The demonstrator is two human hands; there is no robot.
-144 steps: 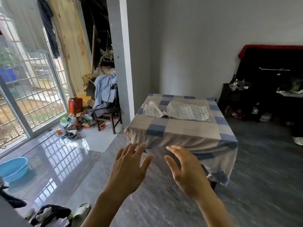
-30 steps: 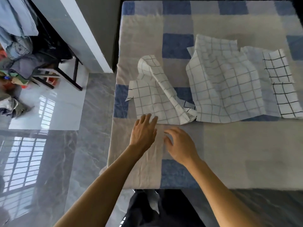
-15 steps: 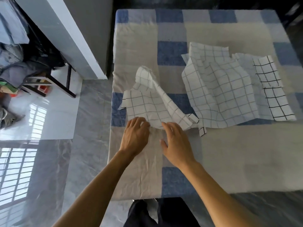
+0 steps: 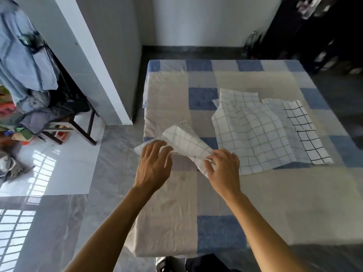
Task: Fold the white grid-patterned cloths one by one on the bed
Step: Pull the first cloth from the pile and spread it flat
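Your left hand [image 4: 154, 163] and right hand [image 4: 224, 167] each pinch an edge of a crumpled white grid cloth [image 4: 186, 142], lifting it at the bed's [image 4: 176, 213] left side. More grid cloths [image 4: 255, 132] lie spread just right of it

the grid-patterned cloths [image 4: 249, 132] look thin, matt and creased, the checked bedsheet [image 4: 172, 209] is soft wrinkled fabric, and the grey floor [image 4: 59, 222] is glossy, mirror-smooth tile.
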